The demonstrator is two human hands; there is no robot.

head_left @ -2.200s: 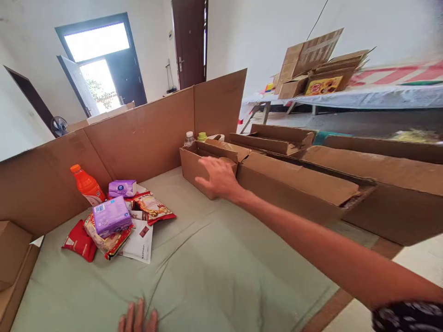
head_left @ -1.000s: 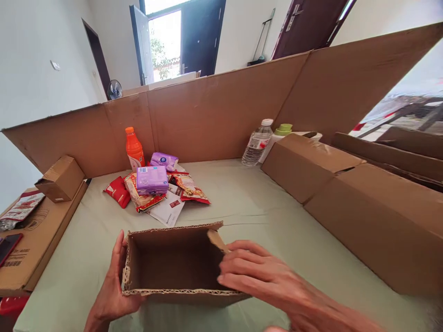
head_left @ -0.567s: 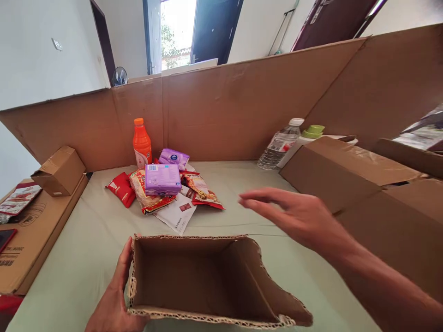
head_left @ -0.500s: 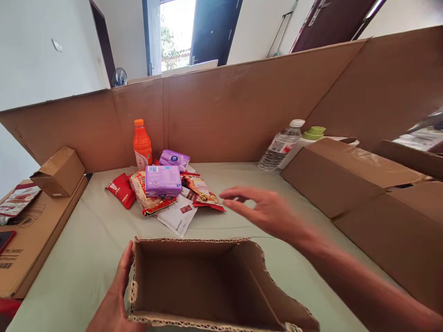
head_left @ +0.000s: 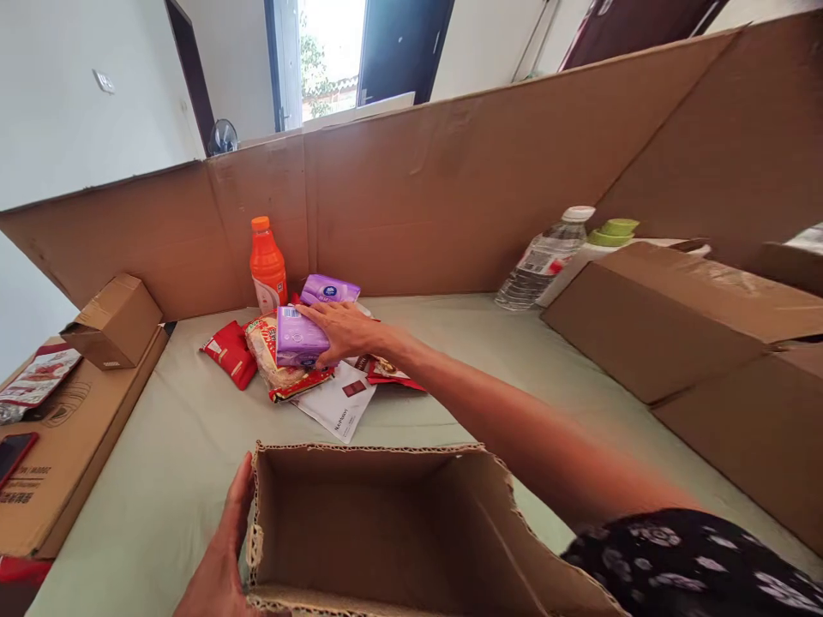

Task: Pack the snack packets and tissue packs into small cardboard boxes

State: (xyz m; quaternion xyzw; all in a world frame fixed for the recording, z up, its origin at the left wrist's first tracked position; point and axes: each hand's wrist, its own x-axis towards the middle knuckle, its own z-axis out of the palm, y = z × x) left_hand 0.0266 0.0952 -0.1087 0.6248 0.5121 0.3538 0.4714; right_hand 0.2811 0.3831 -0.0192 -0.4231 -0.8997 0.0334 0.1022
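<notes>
My left hand point(head_left: 222, 548) grips the left wall of an open cardboard box point(head_left: 369, 514), whose inside is bare. My right hand point(head_left: 347, 330) reaches across the bed-like surface and lies over the right end of a purple tissue pack point(head_left: 297, 336), thumb in front and fingers on top. That pack rests on a red and yellow food packet point(head_left: 270, 364). Behind it is a second purple tissue pack point(head_left: 330, 290). A small red packet point(head_left: 230, 354) lies to the left. A white pouch point(head_left: 340, 401) and another red packet point(head_left: 393, 374), partly hidden by my arm, lie to the right.
An orange bottle point(head_left: 266, 267) stands against the cardboard wall point(head_left: 399, 206). At the right, a clear water bottle point(head_left: 546, 257) leans beside a green-lidded container point(head_left: 614, 231) and a brown carton point(head_left: 656, 321). A small box point(head_left: 116, 321) and a phone point(head_left: 16, 454) sit on a flat carton at left.
My right hand has moved left and forward from the open surface onto the purple tissue pack. My left hand stays on the box. The view has shifted slightly.
</notes>
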